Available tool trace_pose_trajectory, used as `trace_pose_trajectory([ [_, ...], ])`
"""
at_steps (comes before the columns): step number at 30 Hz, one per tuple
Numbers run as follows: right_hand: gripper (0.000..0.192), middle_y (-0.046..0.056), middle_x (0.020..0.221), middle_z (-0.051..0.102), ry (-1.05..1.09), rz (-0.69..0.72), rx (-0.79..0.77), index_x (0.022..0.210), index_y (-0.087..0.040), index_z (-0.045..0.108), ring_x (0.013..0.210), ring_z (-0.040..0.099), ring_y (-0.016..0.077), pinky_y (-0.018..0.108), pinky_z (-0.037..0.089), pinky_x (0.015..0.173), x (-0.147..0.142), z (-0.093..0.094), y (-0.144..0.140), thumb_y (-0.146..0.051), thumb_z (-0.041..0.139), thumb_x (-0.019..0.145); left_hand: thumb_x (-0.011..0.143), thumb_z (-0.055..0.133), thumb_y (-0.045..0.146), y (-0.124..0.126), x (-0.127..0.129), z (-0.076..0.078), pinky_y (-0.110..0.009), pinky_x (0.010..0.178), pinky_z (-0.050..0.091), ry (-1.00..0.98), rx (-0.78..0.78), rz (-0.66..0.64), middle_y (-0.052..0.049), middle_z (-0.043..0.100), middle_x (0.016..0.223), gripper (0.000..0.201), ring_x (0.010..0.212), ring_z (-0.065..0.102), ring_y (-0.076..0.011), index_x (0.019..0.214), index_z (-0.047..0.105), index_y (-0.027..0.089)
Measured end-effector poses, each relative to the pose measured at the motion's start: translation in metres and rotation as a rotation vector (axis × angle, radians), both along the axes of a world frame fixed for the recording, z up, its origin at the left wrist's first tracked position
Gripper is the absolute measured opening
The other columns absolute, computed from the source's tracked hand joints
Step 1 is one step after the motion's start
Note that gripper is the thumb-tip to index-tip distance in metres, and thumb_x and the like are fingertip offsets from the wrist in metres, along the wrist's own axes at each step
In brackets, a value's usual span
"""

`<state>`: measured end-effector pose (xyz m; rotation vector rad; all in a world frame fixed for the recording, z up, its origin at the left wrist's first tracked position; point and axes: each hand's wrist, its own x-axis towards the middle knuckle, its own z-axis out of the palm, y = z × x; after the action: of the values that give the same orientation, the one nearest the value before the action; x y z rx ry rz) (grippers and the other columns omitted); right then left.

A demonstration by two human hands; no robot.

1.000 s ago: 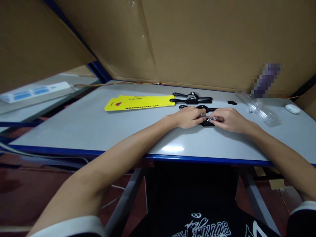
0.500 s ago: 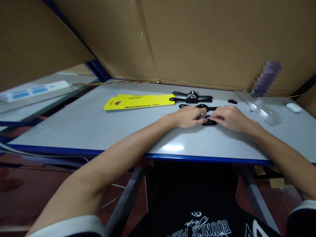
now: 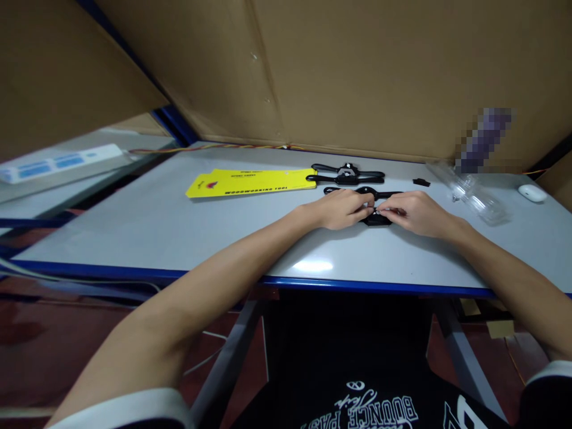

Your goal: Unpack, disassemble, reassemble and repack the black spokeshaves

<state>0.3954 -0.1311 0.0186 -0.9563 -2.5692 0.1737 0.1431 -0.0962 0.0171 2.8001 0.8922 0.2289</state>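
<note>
A black spokeshave (image 3: 378,219) lies on the table under my hands, its handles mostly covered by them. My left hand (image 3: 346,210) is closed on its left side, thumb and finger at the middle of the body. From the right, my right hand (image 3: 413,211) pinches a small silvery part at the spokeshave's centre; it looks like a screw, though the fingertips hide most of it. Just behind my hands lies another black spokeshave frame (image 3: 367,191), partly covered by my left hand. Farther back, more black spokeshaves (image 3: 347,174) lie close together with silvery screws on them.
Yellow printed cards (image 3: 250,183) lie left of the back spokeshaves. To the right are a small black piece (image 3: 420,182), clear plastic packaging (image 3: 485,205) and a white computer mouse (image 3: 532,193). Cardboard (image 3: 357,77) walls the back; a blue edge (image 3: 357,287) runs along the front.
My left thumb has drawn up slightly, and the pinching right fingertips have shifted a little left and up at the spokeshave's centre. The other things lie as before.
</note>
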Motion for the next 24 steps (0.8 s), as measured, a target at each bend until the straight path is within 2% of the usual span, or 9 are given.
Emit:
trace_pose_trajectory([
  [4,0.025,0.006,0.091,0.077,0.009,0.009,-0.006,0.101,-0.02,0.079,0.077,0.063,0.0193,0.033,0.04,0.073,0.0006,0.0005,-0.0001,-0.031,0.057,0.108,0.106,0.038,0.045,-0.0007,0.0006,0.0005,-0.035,0.068,0.038,0.013,-0.007,0.012,-0.009,0.071,0.084,0.042,0.077,0.064,-0.0265,0.118,0.067,0.018],
  [8,0.023,0.007,0.096,0.071,0.007,-0.033,0.033,0.1,-0.019,0.077,0.072,0.056,0.0169,0.032,0.037,0.069,0.0003,0.0004,-0.0011,-0.033,0.06,0.106,0.106,0.037,0.046,-0.0007,0.0007,0.0004,-0.035,0.07,0.04,0.018,-0.016,0.019,-0.009,0.073,0.088,0.043,0.08,0.066,-0.0277,0.121,0.066,0.017],
  [14,0.021,0.007,0.092,0.068,-0.014,-0.041,0.053,0.095,-0.019,0.071,0.072,0.054,0.0186,0.034,0.037,0.07,-0.0024,0.0015,-0.0045,-0.032,0.059,0.105,0.107,0.038,0.049,-0.0004,-0.0008,0.0015,-0.037,0.073,0.046,0.014,-0.057,0.01,-0.009,0.077,0.094,0.046,0.085,0.068,-0.0295,0.129,0.064,0.019],
  [24,0.026,0.006,0.089,0.066,-0.018,-0.058,0.042,0.093,-0.02,0.069,0.077,0.056,0.0202,0.034,0.036,0.071,-0.0052,-0.0015,-0.0031,-0.035,0.055,0.108,0.113,0.026,0.053,0.0007,-0.0014,0.0001,-0.036,0.073,0.043,-0.019,-0.031,-0.009,-0.009,0.072,0.091,0.052,0.083,0.066,-0.0282,0.118,0.065,0.02],
])
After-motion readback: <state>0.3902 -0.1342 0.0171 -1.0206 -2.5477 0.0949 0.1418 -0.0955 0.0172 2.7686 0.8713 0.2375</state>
